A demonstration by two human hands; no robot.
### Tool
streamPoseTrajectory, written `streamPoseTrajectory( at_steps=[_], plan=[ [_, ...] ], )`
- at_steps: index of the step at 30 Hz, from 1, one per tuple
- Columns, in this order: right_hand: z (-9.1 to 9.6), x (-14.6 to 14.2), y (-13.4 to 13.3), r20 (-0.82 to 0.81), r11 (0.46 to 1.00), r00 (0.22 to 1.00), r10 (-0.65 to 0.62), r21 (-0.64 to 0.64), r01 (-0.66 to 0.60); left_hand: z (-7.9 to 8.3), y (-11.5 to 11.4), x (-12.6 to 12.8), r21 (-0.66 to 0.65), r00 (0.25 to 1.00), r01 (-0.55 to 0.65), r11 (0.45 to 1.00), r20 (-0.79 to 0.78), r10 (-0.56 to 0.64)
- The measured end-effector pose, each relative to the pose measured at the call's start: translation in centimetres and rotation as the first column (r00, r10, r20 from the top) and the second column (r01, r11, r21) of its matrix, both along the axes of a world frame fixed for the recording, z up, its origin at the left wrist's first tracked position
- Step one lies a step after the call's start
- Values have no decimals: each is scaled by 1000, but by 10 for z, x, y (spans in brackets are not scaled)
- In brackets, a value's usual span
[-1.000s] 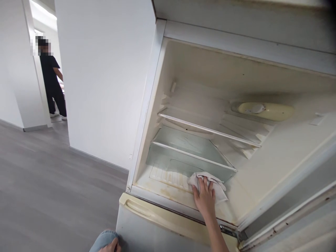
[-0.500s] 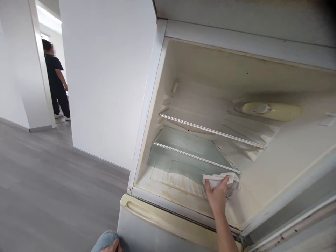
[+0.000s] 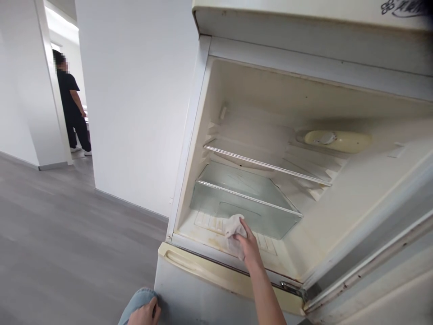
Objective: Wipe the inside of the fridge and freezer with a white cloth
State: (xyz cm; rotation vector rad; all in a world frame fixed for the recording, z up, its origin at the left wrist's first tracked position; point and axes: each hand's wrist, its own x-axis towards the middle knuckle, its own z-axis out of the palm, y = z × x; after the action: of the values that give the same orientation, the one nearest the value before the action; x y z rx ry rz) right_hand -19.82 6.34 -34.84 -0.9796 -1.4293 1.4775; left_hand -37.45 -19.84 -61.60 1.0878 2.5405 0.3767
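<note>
My right hand (image 3: pixel 249 247) reaches into an open, empty fridge (image 3: pixel 304 95) and grips a crumpled white cloth (image 3: pixel 233 231) pressed on the stained ribbed floor (image 3: pixel 209 234) of the compartment, near its front left. Just behind the cloth sits a clear crisper drawer (image 3: pixel 250 212) under a glass shelf (image 3: pixel 243 180). My left hand (image 3: pixel 145 313) rests on my jeans-clad knee (image 3: pixel 137 301) at the bottom edge, fingers curled over it.
A closed lower freezer door (image 3: pixel 203 284) with a cream handle lies below the compartment. The fridge door (image 3: pixel 382 271) stands open on the right. A white wall (image 3: pixel 135 99) is left of the fridge; a person in dark clothes (image 3: pixel 71 108) stands in a far doorway.
My right hand has slid the cloth left across the fridge floor, from the right front corner to the front left. The left hand shows more.
</note>
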Motion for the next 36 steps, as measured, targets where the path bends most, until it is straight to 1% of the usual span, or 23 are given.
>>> streamPoseTrajectory(
  at_steps=[1, 2, 4, 6, 8, 10, 12, 13, 14, 15, 17, 18, 20, 21, 22, 23, 24, 27, 28, 30, 33, 34, 36],
  plan=[
    [4, -2, -6, -130, 990, 990, 58, -120, -74, 2, -1, 1, 7, 1000, -2, 1000, -2, 2],
    [8, -3, -13, -240, 964, 967, 89, -223, -144, 4, -2, 2, 12, 1000, -2, 1000, -1, 2],
    [15, -3, -28, -399, 906, 909, 120, -330, -265, 6, -3, 3, 22, 1000, -3, 1000, -3, 3],
    [19, 1, -42, -498, 873, 854, 150, -339, -351, 7, -5, 3, 29, 1000, -24, 999, -2, 24],
    [19, 7, -55, -548, 864, 814, 194, -297, -406, 5, -6, 3, 43, 997, -70, 997, 33, 68],
    [17, 15, -66, -568, 870, 792, 222, -251, -424, 6, -8, 5, 109, 987, -105, 989, 131, 90],
    [13, 22, -77, -578, 882, 786, 222, -225, -414, 19, -9, 12, 224, 962, -105, 969, 271, 41],
    [11, 24, -82, -580, 887, 786, 213, -223, -405, 31, -8, 17, 298, 943, -98, 950, 332, -7],
    [8, 24, -87, -579, 890, 791, 198, -231, -392, 49, -8, 25, 363, 920, -89, 927, 387, -64],
    [5, 23, -92, -574, 891, 799, 179, -251, -379, 71, -8, 33, 436, 909, -99, 895, 406, -97],
    [0, 19, -101, -551, 891, 825, 126, -303, -338, 125, -6, 52, 577, 909, -107, 810, 386, -155],
    [-3, 17, -106, -541, 892, 835, 98, -325, -316, 154, -5, 62, 643, 926, -101, 759, 340, -164],
    [-7, 11, -115, -531, 901, 846, 59, -337, -274, 206, -2, 78, 753, 974, -13, 658, 158, -161],
    [-8, 9, -121, -528, 907, 848, 54, -330, -263, 227, 1, 85, 778, 983, 65, 624, 57, -174],
    [-9, 7, -126, -524, 912, 850, 64, -314, -263, 244, 5, 90, 787, 980, 142, 601, -27, -197],
    [-10, 6, -131, -515, 917, 853, 85, -295, -270, 255, 8, 93, 785, 974, 195, 588, -87, -208],
    [-10, 5, -135, -501, 920, 858, 111, -275, -280, 263, 12, 96, 774, 965, 242, 586, -130, -226],
    [-15, 6, -145, -458, 932, 876, 152, -228, -281, 270, 21, 100, 752, 945, 314, 580, -188, -267],
    [-18, 7, -146, -443, 937, 884, 149, -222, -270, 271, 23, 100, 757, 946, 311, 575, -186, -267],
    [-28, 10, -147, -401, 936, 905, 143, -242, -255, 274, 26, 99, 779, 960, 257, 572, -140, -241],
    [-48, 16, -146, -309, 919, 934, 182, -284, -273, 287, 28, 94, 789, 978, 135, 600, -9, -208],
    [-56, 17, -146, -264, 923, 945, 191, -279, -264, 292, 29, 92, 784, 978, 117, 610, 14, -206],
    [-68, 21, -147, -159, 953, 975, 158, -234, -192, 302, 32, 87, 770, 976, 137, 623, 3, -218]
  ],
)
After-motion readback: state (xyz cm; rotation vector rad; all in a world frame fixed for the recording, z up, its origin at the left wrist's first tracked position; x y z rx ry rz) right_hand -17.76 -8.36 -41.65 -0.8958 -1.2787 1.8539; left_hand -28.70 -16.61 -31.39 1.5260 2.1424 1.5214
